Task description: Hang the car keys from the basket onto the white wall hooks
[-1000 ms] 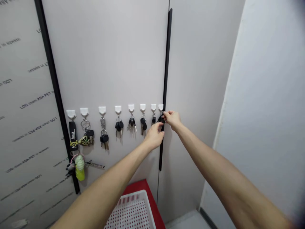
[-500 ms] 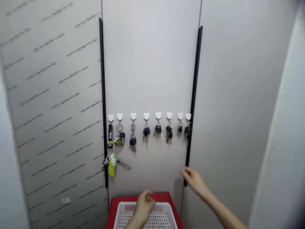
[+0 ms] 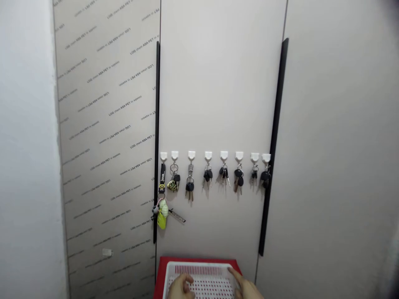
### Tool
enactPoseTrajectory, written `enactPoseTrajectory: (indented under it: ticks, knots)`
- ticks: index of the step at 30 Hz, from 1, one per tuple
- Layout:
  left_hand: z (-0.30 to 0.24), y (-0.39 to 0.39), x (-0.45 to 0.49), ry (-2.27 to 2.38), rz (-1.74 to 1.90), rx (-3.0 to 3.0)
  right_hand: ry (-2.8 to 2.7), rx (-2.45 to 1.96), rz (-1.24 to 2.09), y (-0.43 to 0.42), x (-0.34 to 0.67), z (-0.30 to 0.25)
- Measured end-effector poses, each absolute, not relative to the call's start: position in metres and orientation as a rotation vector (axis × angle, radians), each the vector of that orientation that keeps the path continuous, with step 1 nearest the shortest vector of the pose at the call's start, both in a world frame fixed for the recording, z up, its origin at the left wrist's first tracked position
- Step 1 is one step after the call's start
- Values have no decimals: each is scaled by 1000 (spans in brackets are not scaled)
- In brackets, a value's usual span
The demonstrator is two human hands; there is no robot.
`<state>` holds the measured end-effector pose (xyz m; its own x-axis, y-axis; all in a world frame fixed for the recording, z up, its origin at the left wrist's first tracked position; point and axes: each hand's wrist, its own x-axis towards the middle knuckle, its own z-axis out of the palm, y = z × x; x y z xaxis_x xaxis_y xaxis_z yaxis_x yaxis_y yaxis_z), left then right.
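Note:
My left hand (image 3: 181, 286) is low in the view, over the left part of a white plastic basket (image 3: 218, 264). Its fingers are loosely curled with a gap to the thumb, and nothing shows in them. At the basket's right far corner is my right hand (image 3: 246, 287), its index finger stretched out along the rim. Whether that finger presses on the rim I cannot tell. The basket's slotted wall and holed floor show between the hands; its near side is cut off by the frame.
Under the basket is a red surface (image 3: 162, 265). Above, several white hooks (image 3: 208, 155) on a pale panel carry key bunches (image 3: 208, 176). A lanyard (image 3: 162, 178) with a yellow-green charm (image 3: 161, 220) hangs leftmost. Black strips (image 3: 156, 141) run down both panel edges.
My right hand has come down and left from beside the right black strip to the basket's corner. My left hand has dropped lower over the basket. The view has shifted left.

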<state>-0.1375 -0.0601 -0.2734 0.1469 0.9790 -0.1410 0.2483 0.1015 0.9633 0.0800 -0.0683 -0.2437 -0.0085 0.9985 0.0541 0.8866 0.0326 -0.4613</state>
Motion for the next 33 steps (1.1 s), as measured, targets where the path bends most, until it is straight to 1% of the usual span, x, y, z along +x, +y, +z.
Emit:
enactPoseTrajectory:
  ticks: [3, 5, 6, 8, 10, 11, 14, 15, 17, 19, 28, 31, 33]
  knots:
    - [-281, -61, -133, 1401, 865, 1424, -2035, -1976, 238, -72, 76, -240]
    - [-272, -61, -128, 1403, 890, 1446, -2084, -1971, 120, -72, 70, -231]
    - [-261, -61, -125, 1378, 921, 1448, -2104, -1936, 119, -72, 65, -222]
    - [-222, -62, -119, 1268, 1016, 1444, -2145, -1798, 296, -70, 53, -194]
    - [-165, -67, -114, 1116, 1141, 1481, -2130, -1567, 572, -71, 38, -151]
    - [-134, -70, -113, 1003, 1223, 1509, -2041, -1415, 623, -73, 31, -125]
    - [-50, -85, -113, 630, 1459, 1609, -1757, -835, 523, -86, 14, -49]
    - [-30, -89, -113, 537, 1508, 1633, -1711, -699, 488, -91, 11, -30]
    - [-6, -96, -112, 436, 1545, 1650, -1675, -569, 465, -97, 6, -6]
    - [2, -99, -110, 397, 1545, 1646, -1668, -540, 473, -98, 4, 1]
    - [1, -100, -113, 365, 1519, 1654, -1685, -554, 521, -92, -5, -4]
    - [-14, -90, -124, 508, 1561, 1675, -1697, -614, 544, -86, -8, -14]
    - [-28, -75, -138, 741, 1713, 1638, -1708, -742, 544, -76, -10, -23]
